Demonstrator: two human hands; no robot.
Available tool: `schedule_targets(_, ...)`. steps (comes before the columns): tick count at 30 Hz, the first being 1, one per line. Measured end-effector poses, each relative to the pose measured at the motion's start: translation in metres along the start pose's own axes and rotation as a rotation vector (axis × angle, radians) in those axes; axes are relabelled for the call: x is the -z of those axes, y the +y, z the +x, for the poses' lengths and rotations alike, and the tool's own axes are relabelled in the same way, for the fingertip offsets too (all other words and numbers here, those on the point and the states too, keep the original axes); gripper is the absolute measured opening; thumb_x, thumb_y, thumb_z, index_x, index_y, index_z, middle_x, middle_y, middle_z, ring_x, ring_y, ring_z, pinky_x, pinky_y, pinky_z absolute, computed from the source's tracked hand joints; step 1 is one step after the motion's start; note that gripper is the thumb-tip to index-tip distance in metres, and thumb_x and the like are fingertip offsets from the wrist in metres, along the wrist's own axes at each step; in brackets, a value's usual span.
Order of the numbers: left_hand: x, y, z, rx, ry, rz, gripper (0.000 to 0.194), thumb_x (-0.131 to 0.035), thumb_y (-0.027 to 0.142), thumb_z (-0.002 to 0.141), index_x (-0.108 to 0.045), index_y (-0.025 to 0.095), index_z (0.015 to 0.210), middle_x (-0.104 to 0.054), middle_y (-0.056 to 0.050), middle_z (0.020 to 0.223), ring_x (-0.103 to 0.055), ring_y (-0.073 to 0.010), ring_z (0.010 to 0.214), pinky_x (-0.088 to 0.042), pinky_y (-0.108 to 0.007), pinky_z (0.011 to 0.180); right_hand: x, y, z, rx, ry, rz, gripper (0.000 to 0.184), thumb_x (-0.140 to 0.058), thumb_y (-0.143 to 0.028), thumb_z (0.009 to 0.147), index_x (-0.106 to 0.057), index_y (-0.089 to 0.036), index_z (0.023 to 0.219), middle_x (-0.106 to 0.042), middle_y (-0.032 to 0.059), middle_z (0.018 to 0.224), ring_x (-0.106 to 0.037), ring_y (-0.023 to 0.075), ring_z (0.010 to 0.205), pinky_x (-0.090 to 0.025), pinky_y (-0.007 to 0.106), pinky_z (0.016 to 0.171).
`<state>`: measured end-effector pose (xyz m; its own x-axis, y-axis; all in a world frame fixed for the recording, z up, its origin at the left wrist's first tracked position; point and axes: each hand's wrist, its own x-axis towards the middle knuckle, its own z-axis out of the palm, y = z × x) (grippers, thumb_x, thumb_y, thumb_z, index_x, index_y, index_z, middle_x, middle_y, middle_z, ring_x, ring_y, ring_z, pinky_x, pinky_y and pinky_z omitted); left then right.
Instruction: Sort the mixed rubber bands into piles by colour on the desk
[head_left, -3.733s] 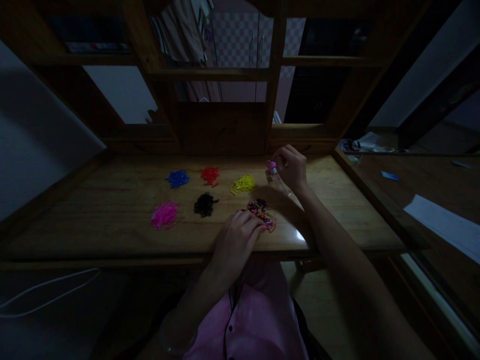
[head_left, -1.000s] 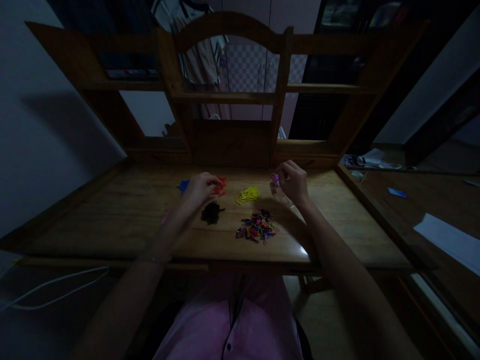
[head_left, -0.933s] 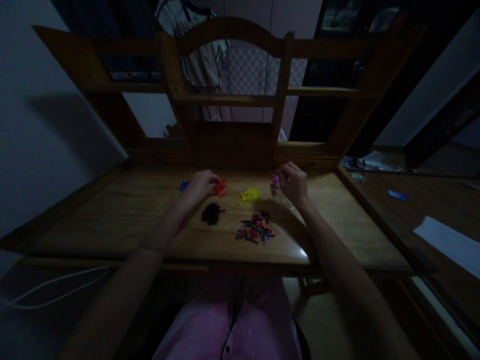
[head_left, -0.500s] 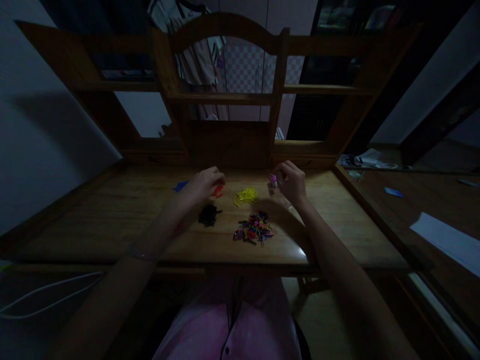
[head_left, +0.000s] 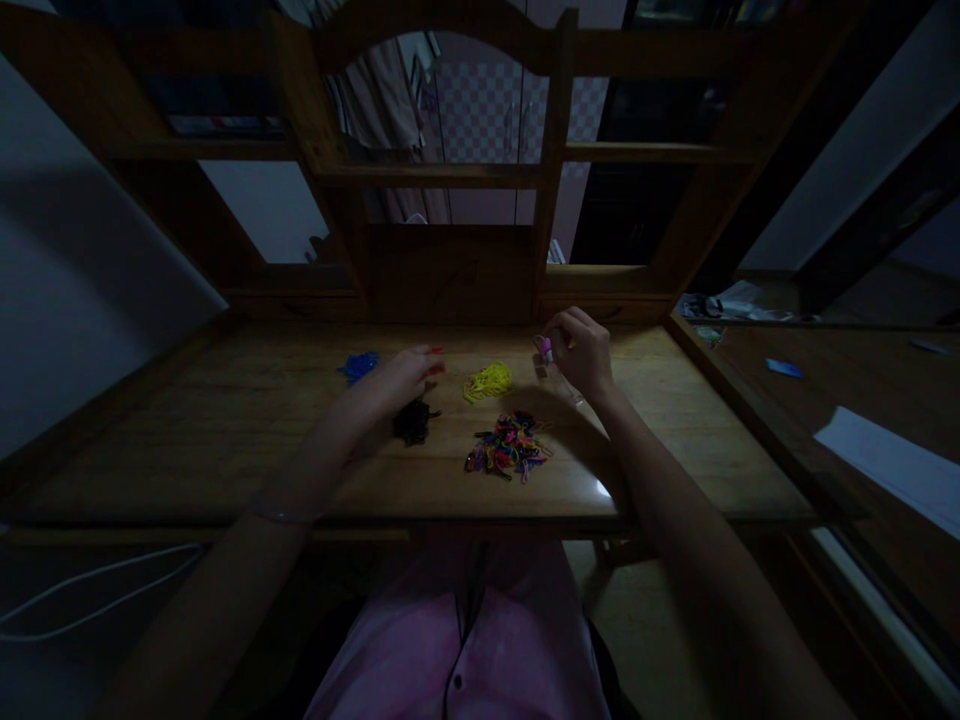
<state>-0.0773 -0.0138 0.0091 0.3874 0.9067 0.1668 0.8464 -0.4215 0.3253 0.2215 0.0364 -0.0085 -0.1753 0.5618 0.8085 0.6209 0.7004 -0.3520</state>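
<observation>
My left hand [head_left: 409, 375] hovers over the red pile, fingers stretched forward. Red pieces [head_left: 436, 370] show at its fingertips; most of that pile is hidden behind the hand. Nearby lie a blue pile [head_left: 360, 366] and a black pile [head_left: 414, 423] of small looped pieces. My right hand [head_left: 581, 348] is closed, thumb and fingertips together, at a small clear bottle [head_left: 546, 349] with a pink top; its see-through body slants below the hand. Between the hands is a yellow pile [head_left: 489, 381], and nearer me a mixed-colour pile [head_left: 510, 445]. Their exact kind is too dim to tell.
The wooden desk [head_left: 300, 480] has a shelf unit [head_left: 450, 177] along its back. On the right, a lower surface holds a white paper sheet [head_left: 885, 465], a small blue packet [head_left: 783, 368] and plastic bags [head_left: 739, 302]. A white cable loop [head_left: 97, 570] hangs at lower left.
My left hand has straightened its fingers over the red pile, and more of the blue pile shows. The right hand stays at the bottle. My view has tilted slightly down.
</observation>
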Motion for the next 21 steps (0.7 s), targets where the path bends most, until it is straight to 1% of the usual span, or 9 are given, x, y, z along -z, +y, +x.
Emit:
schedule_targets(2, 0.000, 0.019, -0.002, -0.072, -0.044, 0.016, 0.026, -0.051, 0.013, 0.083, -0.068, 0.016, 0.103, -0.063, -0.009, 0.106, -0.058, -0.0213, 0.097, -0.044, -0.032, 0.087, 0.000, 0.000, 0.000, -0.001, -0.003, -0.001, 0.020, -0.048, -0.015, 0.089, -0.062, -0.020, 0.074, -0.060, 0.0030, 0.080, -0.053, 0.0146, 0.069, -0.040, 0.028, 0.064)
schedule_targets(5, -0.006, 0.055, -0.008, -0.195, -0.070, -0.080, 0.026, -0.045, 0.017, 0.091, -0.067, 0.018, 0.105, -0.063, -0.008, 0.104, -0.059, -0.0199, 0.096, -0.045, -0.032, 0.088, 0.000, 0.000, 0.000, -0.007, -0.006, -0.004, 0.021, -0.048, -0.014, 0.088, -0.062, -0.020, 0.074, -0.060, 0.0031, 0.079, -0.053, 0.0147, 0.069, -0.040, 0.028, 0.064)
schedule_targets(8, -0.020, 0.085, -0.011, -0.305, -0.108, -0.205, 0.025, -0.045, 0.021, 0.094, -0.067, 0.020, 0.106, -0.063, -0.007, 0.105, -0.060, -0.0185, 0.094, -0.046, -0.030, 0.086, 0.001, -0.001, 0.000, -0.013, -0.006, -0.005, 0.021, -0.048, -0.013, 0.087, -0.061, -0.020, 0.073, -0.060, 0.0032, 0.079, -0.053, 0.0148, 0.069, -0.039, 0.028, 0.063)
schedule_targets(10, -0.031, 0.097, -0.009, -0.331, -0.114, -0.234, 0.027, -0.043, 0.020, 0.095, -0.066, 0.020, 0.109, -0.062, -0.007, 0.106, -0.060, -0.0183, 0.095, -0.047, -0.031, 0.087, 0.001, 0.000, 0.000, -0.009, -0.004, -0.004, 0.021, -0.048, -0.013, 0.087, -0.062, -0.020, 0.073, -0.060, 0.0034, 0.079, -0.054, 0.0149, 0.070, -0.039, 0.028, 0.064)
schedule_targets(12, -0.040, 0.102, -0.005, -0.341, -0.102, -0.232, 0.030, -0.041, 0.014, 0.094, -0.065, 0.018, 0.111, -0.062, -0.009, 0.109, -0.059, -0.0185, 0.097, -0.047, -0.031, 0.089, 0.001, 0.000, 0.000, -0.005, -0.002, -0.007, 0.021, -0.048, -0.012, 0.087, -0.062, -0.020, 0.073, -0.060, 0.0036, 0.079, -0.054, 0.0149, 0.070, -0.040, 0.028, 0.064)
schedule_targets(14, -0.043, 0.104, -0.002, -0.364, -0.101, -0.230, 0.035, -0.041, 0.006, 0.090, -0.064, 0.018, 0.113, -0.061, -0.009, 0.112, -0.059, -0.0185, 0.101, -0.047, -0.032, 0.092, 0.001, 0.000, 0.001, -0.003, 0.003, -0.012, 0.020, -0.048, -0.013, 0.086, -0.061, -0.020, 0.072, -0.060, 0.0036, 0.078, -0.054, 0.0151, 0.070, -0.040, 0.028, 0.064)
schedule_targets(16, -0.041, 0.103, -0.003, -0.378, -0.117, -0.246, 0.043, -0.041, 0.000, 0.084, -0.063, 0.018, 0.116, -0.062, -0.009, 0.116, -0.058, -0.0182, 0.106, -0.046, -0.032, 0.097, 0.001, 0.000, 0.001, -0.001, 0.010, -0.013, 0.020, -0.048, -0.013, 0.086, -0.061, -0.020, 0.072, -0.060, 0.0032, 0.078, -0.055, 0.0154, 0.070, -0.041, 0.028, 0.065)
schedule_targets(18, -0.034, 0.101, -0.010, -0.353, -0.129, -0.270, 0.049, -0.041, -0.003, 0.081, -0.063, 0.020, 0.118, -0.062, -0.008, 0.119, -0.058, -0.0182, 0.111, -0.045, -0.033, 0.100, 0.001, 0.000, 0.001, 0.002, 0.010, -0.011, 0.020, -0.048, -0.013, 0.086, -0.061, -0.020, 0.073, -0.059, 0.0029, 0.078, -0.054, 0.0153, 0.070, -0.041, 0.028, 0.064)
schedule_targets(21, -0.025, 0.098, -0.030, -0.268, -0.122, -0.291, 0.050, -0.042, 0.000, 0.084, -0.061, 0.023, 0.123, -0.062, -0.007, 0.125, -0.057, -0.0191, 0.116, -0.044, -0.036, 0.103, 0.001, -0.001, 0.001, 0.008, 0.003, -0.009, 0.020, -0.048, -0.012, 0.086, -0.061, -0.020, 0.074, -0.059, 0.0029, 0.078, -0.054, 0.0149, 0.070, -0.041, 0.028, 0.064)
